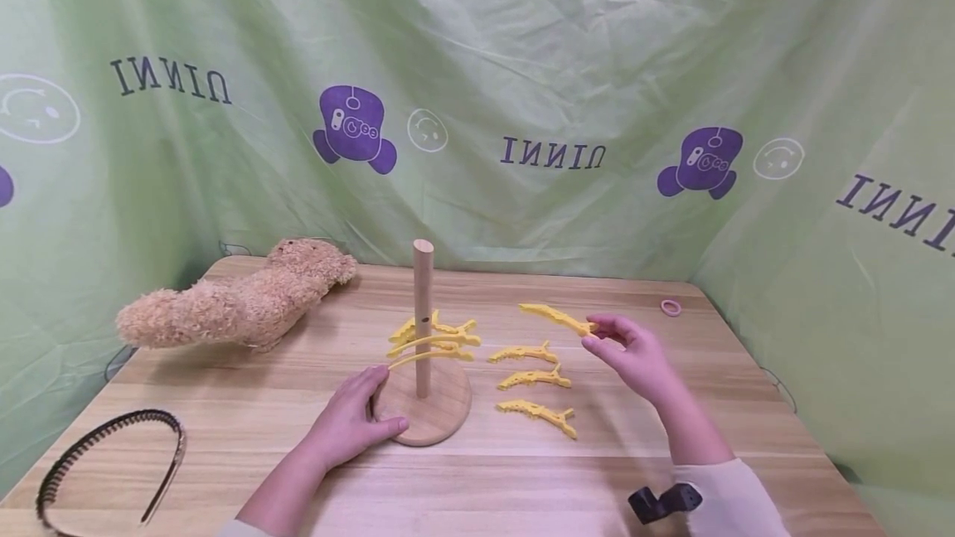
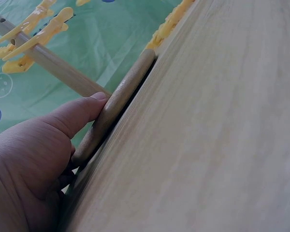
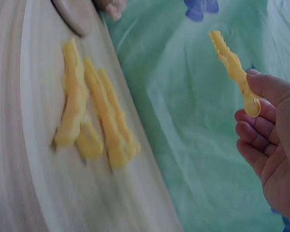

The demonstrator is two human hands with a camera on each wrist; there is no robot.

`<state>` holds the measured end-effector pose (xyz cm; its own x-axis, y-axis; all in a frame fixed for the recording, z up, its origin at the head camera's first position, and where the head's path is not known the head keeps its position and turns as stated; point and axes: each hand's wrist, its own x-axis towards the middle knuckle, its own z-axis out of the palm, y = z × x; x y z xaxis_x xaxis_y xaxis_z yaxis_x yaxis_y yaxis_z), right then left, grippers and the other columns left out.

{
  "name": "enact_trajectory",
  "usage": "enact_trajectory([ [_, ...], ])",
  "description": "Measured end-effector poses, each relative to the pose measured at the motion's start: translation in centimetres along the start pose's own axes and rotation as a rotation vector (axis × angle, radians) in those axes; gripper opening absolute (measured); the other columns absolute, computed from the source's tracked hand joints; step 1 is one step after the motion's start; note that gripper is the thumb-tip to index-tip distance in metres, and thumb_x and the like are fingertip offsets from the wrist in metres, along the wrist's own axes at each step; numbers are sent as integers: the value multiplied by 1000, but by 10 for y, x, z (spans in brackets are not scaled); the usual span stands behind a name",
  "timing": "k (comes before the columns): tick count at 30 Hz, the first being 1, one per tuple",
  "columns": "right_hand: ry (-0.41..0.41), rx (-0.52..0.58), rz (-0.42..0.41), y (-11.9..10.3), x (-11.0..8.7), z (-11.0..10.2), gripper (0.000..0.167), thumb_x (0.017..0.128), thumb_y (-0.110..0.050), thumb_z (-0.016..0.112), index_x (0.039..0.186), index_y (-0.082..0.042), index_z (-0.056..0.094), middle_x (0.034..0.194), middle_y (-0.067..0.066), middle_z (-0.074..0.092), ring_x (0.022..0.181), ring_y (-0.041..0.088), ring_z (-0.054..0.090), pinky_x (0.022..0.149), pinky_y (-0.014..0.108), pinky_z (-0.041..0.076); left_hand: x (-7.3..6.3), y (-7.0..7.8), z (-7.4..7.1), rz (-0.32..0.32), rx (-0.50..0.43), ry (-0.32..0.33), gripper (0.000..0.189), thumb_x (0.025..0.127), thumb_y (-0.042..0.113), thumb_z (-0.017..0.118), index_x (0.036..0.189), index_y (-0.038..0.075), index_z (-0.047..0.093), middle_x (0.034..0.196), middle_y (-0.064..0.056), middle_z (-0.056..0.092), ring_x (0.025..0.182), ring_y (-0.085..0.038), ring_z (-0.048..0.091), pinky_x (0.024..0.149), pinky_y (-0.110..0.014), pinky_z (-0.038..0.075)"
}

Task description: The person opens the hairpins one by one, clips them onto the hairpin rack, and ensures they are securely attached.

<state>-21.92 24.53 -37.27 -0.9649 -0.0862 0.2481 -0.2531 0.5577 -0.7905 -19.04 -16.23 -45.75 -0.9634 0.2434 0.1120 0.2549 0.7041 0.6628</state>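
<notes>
A wooden stand (image 1: pixel 422 272) with a round base (image 1: pixel 440 417) has several yellow hair clips (image 1: pixel 435 341) fixed across its post. My left hand (image 1: pixel 351 421) grips the left edge of that base, and in the left wrist view its thumb (image 2: pixel 82 113) lies on top near the foot of the post. My right hand (image 1: pixel 630 355) pinches another yellow hair clip (image 1: pixel 555 317) by its handle end, between thumb and fingers. In the right wrist view this clip (image 3: pixel 232 67) points up and away from the hand, held above the table. Three more yellow clips (image 1: pixel 533 379) lie right of the base.
A fluffy light-brown plush toy (image 1: pixel 239 305) lies at the back left. The dark toothed headband (image 1: pixel 112 429) rests at the front left. Far back on the right is a small pink ring (image 1: pixel 671 307). Green printed cloth (image 1: pixel 477 89) hangs around the wooden table (image 1: pixel 634 454).
</notes>
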Motion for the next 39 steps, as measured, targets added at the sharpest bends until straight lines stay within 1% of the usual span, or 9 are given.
enact_trajectory([
  [3,-6,-34,-47,-15,1,8,35,89,-14,72,119,2,65,103,12,70,92,-4,57,83,23,54,0,0,0,-5,-3,-3,92,77,49,78,143,-5,44,149,-27,42,140,-48,35,116,-62,26],
  [6,-12,-77,-83,-29,3,14,31,88,-15,74,115,-1,69,96,7,70,90,2,58,87,29,53,0,1,-1,-6,-7,-3,92,77,49,78,143,-5,44,149,-28,41,140,-49,34,116,-62,26],
  [9,-26,-103,-126,-43,6,21,29,87,-17,75,112,-3,71,91,4,70,87,6,58,82,27,52,0,2,-1,-7,-7,-2,92,77,49,78,143,-6,44,149,-28,41,140,-49,34,116,-63,25],
  [10,-31,-111,-146,-47,7,23,28,86,-17,75,111,-4,71,90,3,70,86,6,58,81,25,51,0,2,-1,-6,-8,-1,92,77,48,78,143,-6,44,149,-28,41,140,-49,34,116,-63,25],
  [15,-65,-131,-252,-67,14,36,24,84,-16,77,105,-6,74,88,2,71,82,10,57,71,24,49,0,1,0,-3,-6,2,92,77,48,78,143,-6,44,149,-29,41,139,-49,35,116,-63,26],
  [21,-133,-114,-313,-89,24,53,21,84,-17,77,101,-6,74,88,3,71,80,13,56,58,22,45,1,0,0,6,7,5,92,77,48,78,142,-7,44,148,-30,42,139,-50,35,116,-63,26],
  [25,-159,-95,-357,-99,30,64,19,84,-16,77,99,-5,74,90,5,73,81,13,58,58,22,44,1,1,0,9,5,8,91,77,48,78,142,-7,44,147,-30,43,138,-49,36,116,-63,26],
  [31,-200,-79,-381,-107,36,75,20,85,-15,77,100,-3,74,91,7,74,81,12,59,61,21,47,1,2,0,7,2,7,91,77,48,78,142,-7,44,147,-30,43,139,-49,36,116,-62,26],
  [39,-239,-81,-361,-112,38,83,22,86,-17,76,102,-3,73,88,6,73,80,12,59,61,21,48,0,2,-1,-1,2,2,92,77,48,78,143,-7,44,148,-29,42,139,-49,35,116,-62,26],
])
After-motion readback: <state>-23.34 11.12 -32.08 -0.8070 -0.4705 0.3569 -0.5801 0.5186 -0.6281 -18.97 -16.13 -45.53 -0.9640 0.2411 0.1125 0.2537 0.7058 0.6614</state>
